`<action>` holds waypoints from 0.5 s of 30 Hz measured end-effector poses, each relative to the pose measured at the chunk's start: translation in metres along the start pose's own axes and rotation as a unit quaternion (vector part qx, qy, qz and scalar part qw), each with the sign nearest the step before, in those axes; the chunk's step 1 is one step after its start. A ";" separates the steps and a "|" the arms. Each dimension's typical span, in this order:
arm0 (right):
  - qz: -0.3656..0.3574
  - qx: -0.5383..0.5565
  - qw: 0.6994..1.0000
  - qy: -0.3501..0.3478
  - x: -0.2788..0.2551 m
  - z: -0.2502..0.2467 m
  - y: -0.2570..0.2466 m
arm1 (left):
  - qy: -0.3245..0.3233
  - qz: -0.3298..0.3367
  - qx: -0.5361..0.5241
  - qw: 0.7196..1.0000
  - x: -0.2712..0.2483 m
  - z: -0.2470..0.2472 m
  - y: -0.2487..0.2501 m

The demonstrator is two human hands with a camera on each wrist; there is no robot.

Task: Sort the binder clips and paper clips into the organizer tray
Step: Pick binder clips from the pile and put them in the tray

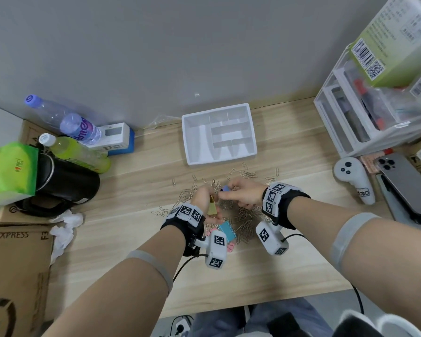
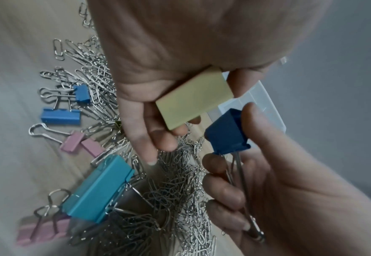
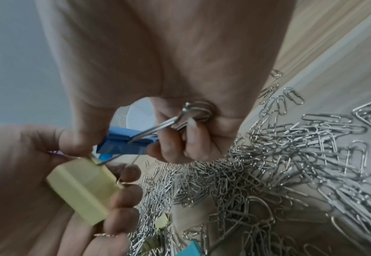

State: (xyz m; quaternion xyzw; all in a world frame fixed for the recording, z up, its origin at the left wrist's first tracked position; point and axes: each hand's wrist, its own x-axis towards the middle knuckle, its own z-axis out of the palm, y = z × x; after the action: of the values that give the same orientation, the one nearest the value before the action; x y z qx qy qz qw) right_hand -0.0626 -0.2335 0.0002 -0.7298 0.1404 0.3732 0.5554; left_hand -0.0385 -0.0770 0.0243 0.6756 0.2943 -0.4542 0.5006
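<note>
A heap of silver paper clips [image 1: 243, 220] lies on the wooden desk, mixed with coloured binder clips. My left hand [image 1: 204, 199] grips a yellow binder clip [image 2: 194, 97] in its curled fingers, just above the heap. Right beside it, my right hand [image 1: 241, 193] pinches a dark blue binder clip [image 2: 227, 133] by its wire handles [image 3: 167, 123], its body close to the yellow one. A large teal binder clip [image 2: 99, 188], two blue ones [image 2: 60, 116] and pink ones [image 2: 79, 142] lie on the pile. The white organizer tray [image 1: 192, 142] stands behind the heap, its compartments empty.
Left of the work area stand bottles [image 1: 80, 127], a black pouch [image 1: 66, 181] and cardboard boxes [image 1: 15, 263]. At the right are a clear drawer unit [image 1: 365, 117], a white controller [image 1: 355, 178] and a phone [image 1: 404, 183]. A grey wall runs behind the tray.
</note>
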 end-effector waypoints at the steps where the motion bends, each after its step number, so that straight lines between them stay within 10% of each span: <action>1: -0.007 -0.004 1.000 0.000 -0.001 0.000 0.001 | -0.001 -0.001 -0.010 1.000 0.004 0.000 -0.002; 15: 0.037 -0.028 0.999 0.013 0.009 0.004 0.014 | -0.018 -0.001 0.046 0.999 0.007 -0.001 -0.007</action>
State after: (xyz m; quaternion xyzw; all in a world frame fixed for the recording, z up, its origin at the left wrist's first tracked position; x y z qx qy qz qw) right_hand -0.0663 -0.2329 -0.0166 -0.7444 0.1637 0.3878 0.5183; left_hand -0.0412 -0.0739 0.0151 0.6899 0.2644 -0.4796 0.4735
